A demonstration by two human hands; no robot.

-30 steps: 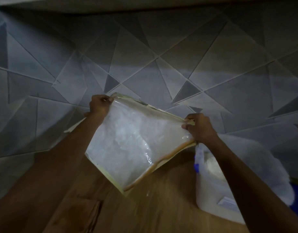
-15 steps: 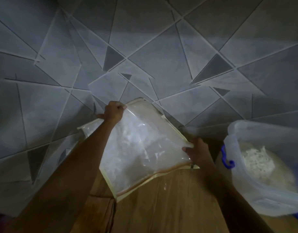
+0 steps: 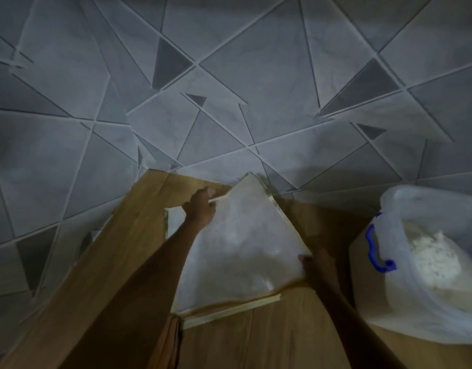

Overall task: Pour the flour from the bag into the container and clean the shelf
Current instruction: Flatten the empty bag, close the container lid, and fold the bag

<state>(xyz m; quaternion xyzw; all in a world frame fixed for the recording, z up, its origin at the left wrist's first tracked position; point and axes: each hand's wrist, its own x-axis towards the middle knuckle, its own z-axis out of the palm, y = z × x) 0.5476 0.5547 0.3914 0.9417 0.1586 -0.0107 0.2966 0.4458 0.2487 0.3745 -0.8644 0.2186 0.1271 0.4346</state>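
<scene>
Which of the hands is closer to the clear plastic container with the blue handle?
The right hand, pinching a corner of the clear flour bag just left of the clear plastic container. The left hand grips the opposite edge, farther left.

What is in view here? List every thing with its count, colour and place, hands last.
flour bag: one, clear plastic with pale edges, held over the middle of the shelf
container: one, translucent white, open, at the right
flour: one heap, off-white, inside the container
handle: one, blue, on the container's left side
shelf: one, brown wood, lower middle, under the bag
tiles: many, grey with darker triangles, across the top and left
left hand: one, pinches the bag's upper left edge
right hand: one, holds the bag's right corner
</scene>
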